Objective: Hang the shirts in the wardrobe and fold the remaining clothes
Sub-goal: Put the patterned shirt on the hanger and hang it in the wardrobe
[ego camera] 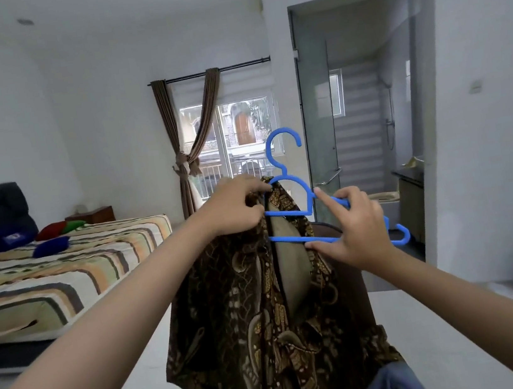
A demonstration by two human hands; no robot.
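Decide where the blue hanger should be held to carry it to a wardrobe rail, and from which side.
Best guess: grip the blue hanger at its neck, just under the hook, coming from the right. The hook stands upright and bare, while the batik shirt and left hand crowd the left shoulder.

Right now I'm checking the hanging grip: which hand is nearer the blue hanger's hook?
Left. The left hand pinches the batik shirt collar just below the blue hanger hook; the right hand holds the hanger's lower right arm, farther away.
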